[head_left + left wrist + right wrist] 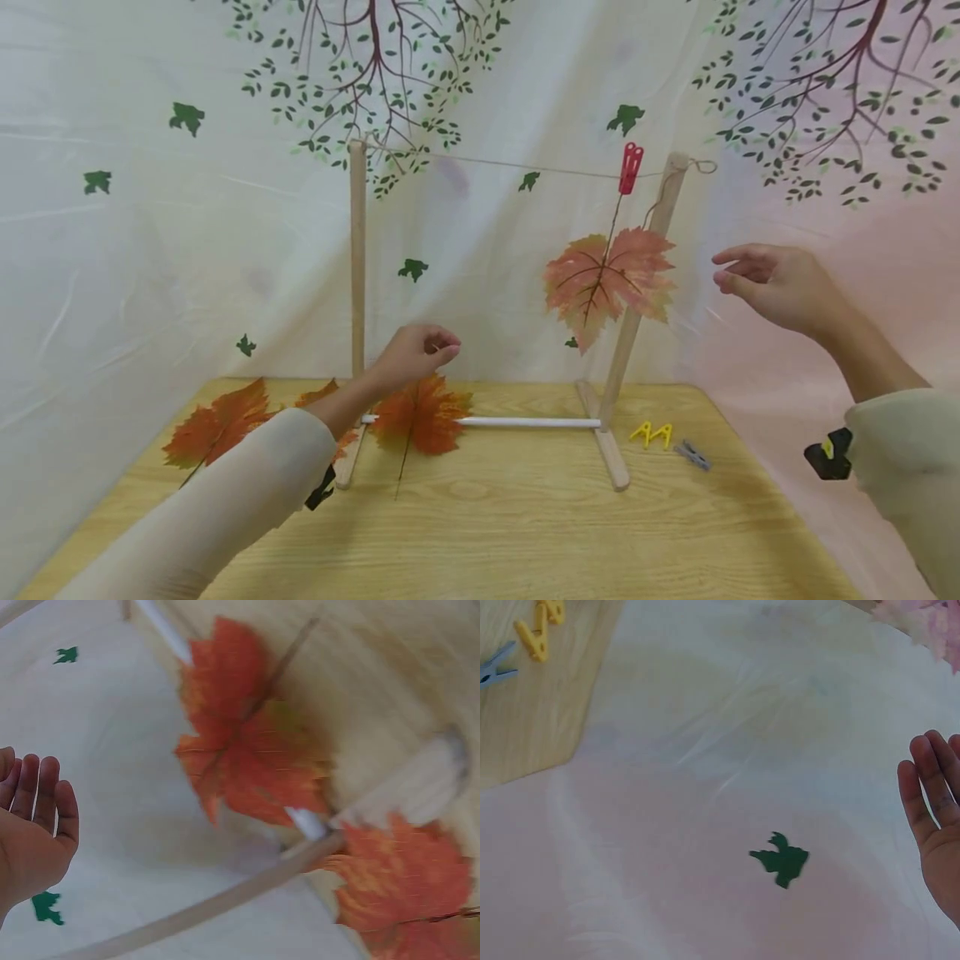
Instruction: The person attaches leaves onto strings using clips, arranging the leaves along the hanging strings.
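Observation:
A pinkish-orange artificial maple leaf (600,279) hangs stem-up from a red clothespin (630,168) clipped on the string (495,163), near the right post. My right hand (780,287) is raised to the right of that leaf, apart from it, with fingers loosely bent and nothing in them. Over the table's left half, my left hand (416,354) hovers above an orange-red leaf (420,421) lying across the white bar (532,422). The left wrist view shows this hand's fingers (46,791) relaxed, holding nothing. More orange leaves (225,421) lie at the left, partly hidden by my left forearm.
The string runs between two wooden posts (358,267) standing on wooden feet (613,458). Two yellow clothespins (651,434) and a grey clothespin (692,455) lie on the table (525,525) at right. Behind hangs a pale curtain (285,242) with printed branches and green leaf shapes.

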`<state>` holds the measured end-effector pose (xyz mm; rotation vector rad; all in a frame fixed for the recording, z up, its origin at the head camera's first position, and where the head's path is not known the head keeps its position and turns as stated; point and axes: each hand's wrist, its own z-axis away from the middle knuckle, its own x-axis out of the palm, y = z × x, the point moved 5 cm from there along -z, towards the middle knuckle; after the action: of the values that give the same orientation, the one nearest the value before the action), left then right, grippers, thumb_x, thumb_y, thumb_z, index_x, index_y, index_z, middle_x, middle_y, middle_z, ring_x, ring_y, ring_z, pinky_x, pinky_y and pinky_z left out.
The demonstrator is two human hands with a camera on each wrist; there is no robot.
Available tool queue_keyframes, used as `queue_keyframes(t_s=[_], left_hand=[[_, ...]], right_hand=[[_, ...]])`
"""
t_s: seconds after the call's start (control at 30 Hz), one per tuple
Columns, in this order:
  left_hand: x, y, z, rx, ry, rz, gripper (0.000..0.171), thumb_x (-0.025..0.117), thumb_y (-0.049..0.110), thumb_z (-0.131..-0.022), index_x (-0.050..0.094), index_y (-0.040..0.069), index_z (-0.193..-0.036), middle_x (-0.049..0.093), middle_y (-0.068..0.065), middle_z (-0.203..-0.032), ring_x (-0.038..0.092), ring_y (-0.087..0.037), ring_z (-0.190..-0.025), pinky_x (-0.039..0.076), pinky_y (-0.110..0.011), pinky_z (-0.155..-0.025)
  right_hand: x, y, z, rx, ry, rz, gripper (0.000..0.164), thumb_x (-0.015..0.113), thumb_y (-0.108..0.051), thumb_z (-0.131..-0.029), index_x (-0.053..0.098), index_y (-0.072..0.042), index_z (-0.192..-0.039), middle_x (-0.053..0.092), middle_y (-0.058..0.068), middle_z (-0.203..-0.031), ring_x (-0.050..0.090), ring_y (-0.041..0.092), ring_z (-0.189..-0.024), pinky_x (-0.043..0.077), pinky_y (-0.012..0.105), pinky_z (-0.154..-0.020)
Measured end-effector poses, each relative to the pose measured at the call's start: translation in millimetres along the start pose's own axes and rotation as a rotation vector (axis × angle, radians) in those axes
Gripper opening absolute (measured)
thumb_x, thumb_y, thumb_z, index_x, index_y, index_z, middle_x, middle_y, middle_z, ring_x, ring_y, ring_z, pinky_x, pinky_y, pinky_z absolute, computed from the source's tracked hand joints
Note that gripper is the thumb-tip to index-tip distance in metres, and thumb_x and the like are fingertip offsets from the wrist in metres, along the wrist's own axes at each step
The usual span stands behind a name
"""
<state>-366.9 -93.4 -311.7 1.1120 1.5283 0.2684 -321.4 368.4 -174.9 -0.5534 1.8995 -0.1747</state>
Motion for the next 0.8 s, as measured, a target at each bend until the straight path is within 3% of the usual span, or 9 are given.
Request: queue_keyframes(t_s=[0.1, 0.2, 0.4, 0.53, 0.7, 0.8], left_hand=[[4.0, -17.8, 14.8, 0.003, -0.025, -0.026, 0.017, 0.067, 0.014, -0.101, 0.075, 0.002, -0.11, 0.073, -0.011, -0.103, 0.069, -0.024, -0.09, 0.058, -0.037, -0.081], [7.4, -34.6, 27.7, 0.058, -0.053, -0.084, 0.014, 0.067, 0.01, -0.1, 0.075, 0.001, -0.108, 0.074, -0.012, -0.102, 0.07, -0.026, -0.09, 0.058, -0.04, -0.083], [13.5, -66.6, 55.4, 0.149, -0.154, -0.198, 0.017, 0.064, 0.012, -0.102, 0.074, 0.0, -0.109, 0.075, -0.005, -0.098, 0.069, -0.015, -0.089, 0.057, -0.034, -0.079], [13.7, -85.3, 71.5, 0.154, -0.203, -0.186, 0.017, 0.063, 0.013, -0.103, 0.074, 0.0, -0.107, 0.074, -0.002, -0.094, 0.066, -0.009, -0.083, 0.056, -0.03, -0.074], [12.3, -96.3, 84.3, 0.174, -0.223, -0.162, 0.015, 0.066, 0.015, -0.102, 0.075, 0.004, -0.105, 0.075, -0.002, -0.095, 0.068, -0.01, -0.085, 0.057, -0.03, -0.076], [12.7, -100.9, 90.1, 0.148, -0.243, -0.139, 0.016, 0.069, 0.016, -0.1, 0.074, 0.005, -0.11, 0.074, -0.001, -0.1, 0.069, -0.011, -0.09, 0.057, -0.03, -0.079]], right_hand=[[11.6, 5.2, 3.3, -0.025, -0.014, 0.001, 0.041, 0.062, -0.036, -0.103, 0.064, -0.005, -0.129, 0.073, 0.021, -0.111, 0.069, 0.024, -0.095, 0.049, 0.019, -0.066], [23.7, 11.9, 7.7, -0.042, -0.028, 0.006, 0.037, 0.063, -0.033, -0.103, 0.065, -0.004, -0.126, 0.074, 0.02, -0.108, 0.07, 0.034, -0.096, 0.051, 0.022, -0.066], [48.1, 25.4, 18.6, -0.074, -0.064, -0.009, 0.032, 0.065, -0.027, -0.102, 0.066, -0.003, -0.125, 0.075, 0.018, -0.106, 0.071, 0.038, -0.097, 0.053, 0.031, -0.067], [66.0, 33.8, 26.9, -0.09, -0.091, -0.014, 0.029, 0.066, -0.023, -0.102, 0.068, -0.002, -0.123, 0.075, 0.017, -0.105, 0.071, 0.039, -0.096, 0.054, 0.033, -0.069], [90.6, 47.7, 40.6, -0.106, -0.135, -0.02, 0.025, 0.067, -0.018, -0.101, 0.069, 0.0, -0.118, 0.076, 0.016, -0.102, 0.072, 0.04, -0.096, 0.057, 0.038, -0.073], [105.7, 57.3, 49.8, -0.099, -0.17, -0.024, 0.024, 0.067, -0.018, -0.101, 0.068, 0.0, -0.117, 0.076, 0.013, -0.101, 0.071, 0.038, -0.095, 0.057, 0.044, -0.075]])
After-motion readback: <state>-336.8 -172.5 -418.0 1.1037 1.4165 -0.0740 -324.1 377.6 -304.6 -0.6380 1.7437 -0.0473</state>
